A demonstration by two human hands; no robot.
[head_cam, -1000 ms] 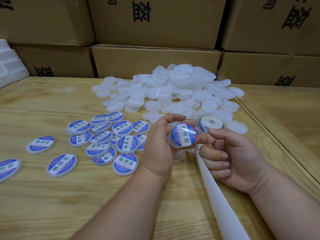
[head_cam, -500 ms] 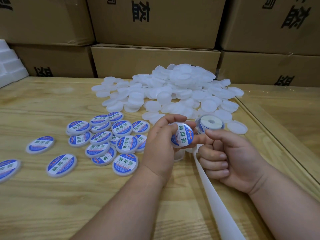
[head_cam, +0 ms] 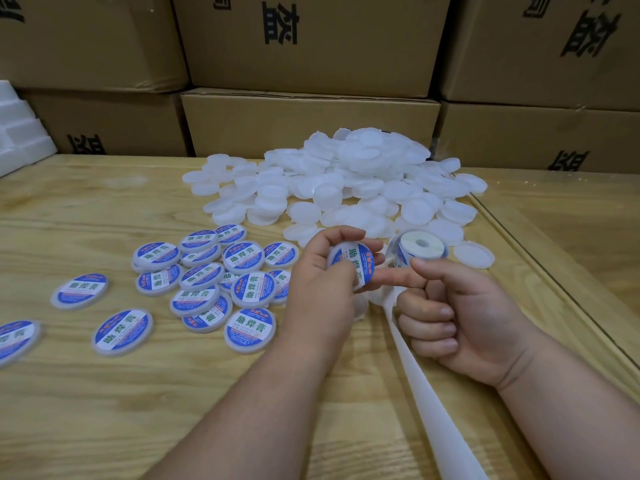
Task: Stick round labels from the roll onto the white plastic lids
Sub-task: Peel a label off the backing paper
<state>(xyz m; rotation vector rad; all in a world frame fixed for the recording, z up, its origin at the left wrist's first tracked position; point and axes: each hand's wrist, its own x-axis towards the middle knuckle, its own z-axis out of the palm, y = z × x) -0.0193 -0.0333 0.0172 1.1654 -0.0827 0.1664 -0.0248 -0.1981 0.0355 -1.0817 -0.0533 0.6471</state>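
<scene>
My left hand (head_cam: pixel 320 287) grips a white lid with a blue and white round label (head_cam: pixel 356 263) on it, tilted on edge above the table. My right hand (head_cam: pixel 453 317) sits just to its right, index finger stretched out and touching the lid's lower edge, the other fingers curled round the white backing strip (head_cam: pixel 429 407). The label roll (head_cam: pixel 420 249) stands just behind my hands. A heap of bare white lids (head_cam: pixel 346 188) lies behind it. Several labelled lids (head_cam: pixel 214 282) lie spread to the left.
The wooden table (head_cam: pixel 104 410) has a raised rail (head_cam: pixel 554 282) along its right side. Stacked cardboard boxes (head_cam: pixel 308 126) wall off the back. White foam pieces (head_cam: pixel 20 133) sit at the far left. The backing strip trails toward me off the near edge.
My left hand has turned the labelled lid, so the label's text now reads sideways. My right index finger has stayed against the lid. The hands have hardly shifted.
</scene>
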